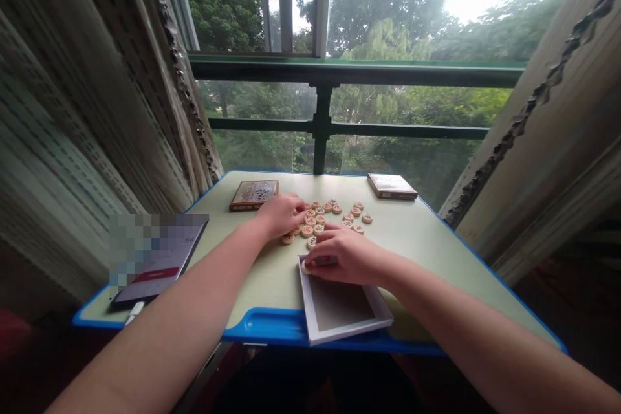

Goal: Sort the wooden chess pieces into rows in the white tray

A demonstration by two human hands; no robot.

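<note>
Several round wooden chess pieces (334, 212) with red and dark marks lie loose in the middle of a pale green table (422, 252). My left hand (281, 213) rests on the left side of the pile, fingers curled over some pieces. My right hand (339, 255) is closed at the far edge of a shallow white box tray (339, 310), pinching a piece (306, 266) at the tray's corner. The tray lies at the table's near edge and looks otherwise bare.
A brown box lid (253, 195) lies at the back left and a second flat box (392, 185) at the back right. A phone (155, 262) with a cable sits at the near left corner. Curtains hang on both sides; a window with a green railing is behind.
</note>
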